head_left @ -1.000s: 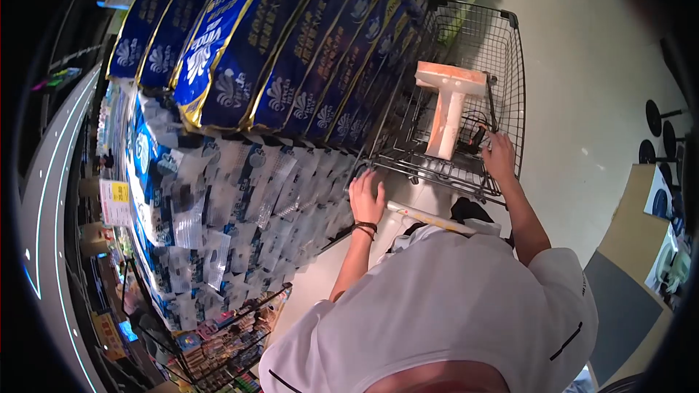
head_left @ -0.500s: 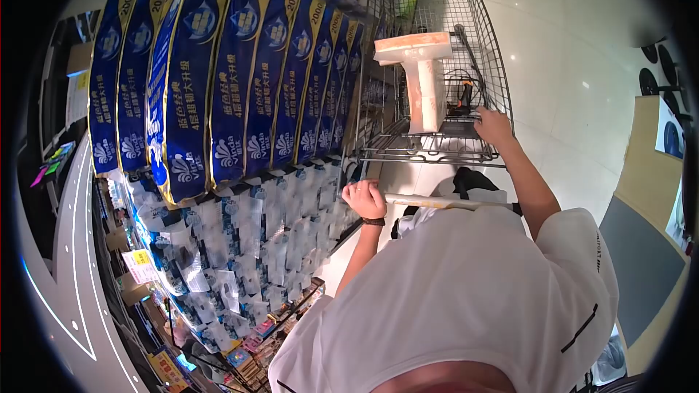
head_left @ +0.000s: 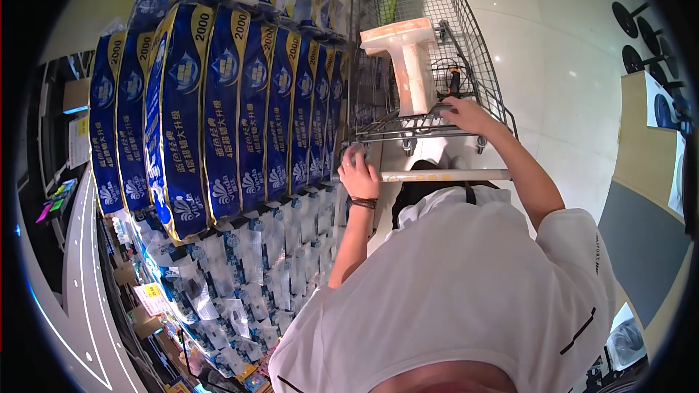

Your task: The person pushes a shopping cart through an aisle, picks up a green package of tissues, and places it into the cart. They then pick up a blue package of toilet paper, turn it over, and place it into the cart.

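A wire shopping cart (head_left: 477, 36) stands ahead of me, its pale push bar (head_left: 444, 175) crossing in front of my body. My left hand (head_left: 358, 175) is closed around the bar's left end, close to the stacked packs; its fingertips are partly in shadow. With fingers curled, my right hand (head_left: 470, 116) grips the cart's rear top rim. Inside the cart lies a pale orange and white T-shaped package (head_left: 411, 65), tilted against the rear. Beside it, partly behind the wires, is a black and orange item (head_left: 455, 80) whose kind I cannot make out.
Tall blue Vinda tissue packs (head_left: 186, 116) line the left, above clear-wrapped packs (head_left: 284, 240). A price card (head_left: 151, 298) sticks out low on the left. Glossy floor tiles (head_left: 553, 65) extend to the right, where a beige and grey panel (head_left: 641, 247) and black discs on rods (head_left: 632, 25) stand.
My right hand has shifted left and forward along the cart's rear rim. The cart and my left hand sit slightly higher and further left in view, while the blue packs appear lower.
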`<state>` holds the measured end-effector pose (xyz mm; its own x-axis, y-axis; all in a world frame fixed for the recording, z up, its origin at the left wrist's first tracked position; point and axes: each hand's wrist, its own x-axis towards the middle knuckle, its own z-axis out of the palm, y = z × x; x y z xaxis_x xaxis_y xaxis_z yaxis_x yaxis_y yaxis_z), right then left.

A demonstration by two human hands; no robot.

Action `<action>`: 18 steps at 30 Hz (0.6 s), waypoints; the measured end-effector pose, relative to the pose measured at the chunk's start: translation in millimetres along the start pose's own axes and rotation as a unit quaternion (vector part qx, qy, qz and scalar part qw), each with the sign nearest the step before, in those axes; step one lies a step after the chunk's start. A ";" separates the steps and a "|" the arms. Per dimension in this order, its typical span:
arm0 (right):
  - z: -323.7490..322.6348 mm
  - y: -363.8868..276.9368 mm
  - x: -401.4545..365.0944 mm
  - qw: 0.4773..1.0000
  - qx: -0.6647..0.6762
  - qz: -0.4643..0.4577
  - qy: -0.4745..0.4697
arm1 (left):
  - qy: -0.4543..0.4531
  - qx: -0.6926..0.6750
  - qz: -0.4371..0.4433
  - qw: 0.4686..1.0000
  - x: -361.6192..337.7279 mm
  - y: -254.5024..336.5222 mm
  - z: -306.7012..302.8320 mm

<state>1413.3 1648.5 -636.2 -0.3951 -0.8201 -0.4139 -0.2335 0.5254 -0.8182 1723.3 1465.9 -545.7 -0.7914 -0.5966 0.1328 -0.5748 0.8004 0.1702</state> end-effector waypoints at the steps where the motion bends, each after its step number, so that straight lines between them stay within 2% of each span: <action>1: -4.7 -16.2 -5.9 1.000 -0.020 0.006 -0.004 | -0.006 -0.012 0.008 1.000 15.7 5.5 -4.4; 2: -11.5 -21.8 -8.5 0.999 -0.042 0.014 -0.008 | -0.011 -0.026 0.015 0.999 31.1 7.8 -4.2; 3: -10.3 -14.6 -4.4 0.998 -0.040 0.026 0.037 | -0.034 -0.028 0.053 0.998 46.0 5.1 -1.5; 5: -26.1 -16.3 -7.6 0.998 -0.050 0.026 0.021 | -0.080 -0.021 0.116 0.990 75.5 -0.7 5.3; 8: -51.0 -35.7 -13.0 0.995 -0.093 0.042 0.022 | -0.140 -0.087 0.112 0.980 114.3 -1.1 16.6; 10: -53.7 -15.6 4.3 0.993 -0.104 0.013 0.054 | -0.121 -0.147 0.107 0.976 139.0 -6.6 34.0; 12: -61.5 -19.8 18.5 0.991 -0.110 0.027 0.070 | -0.181 -0.201 0.001 0.963 167.3 -3.8 38.4; 16: -75.6 -27.3 43.3 0.986 -0.139 0.046 0.085 | -0.162 -0.200 0.024 0.966 225.0 3.2 52.8; 18: -80.8 -27.6 55.9 0.984 -0.150 0.033 0.095 | -0.129 -0.191 0.107 0.967 245.0 -15.7 86.2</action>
<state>1325.9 1606.5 -604.5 -0.5698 -0.7401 -0.3573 -0.4421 0.6425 -0.6259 1520.5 1312.1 -600.1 -0.9378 -0.3455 -0.0350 -0.3120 0.7942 0.5214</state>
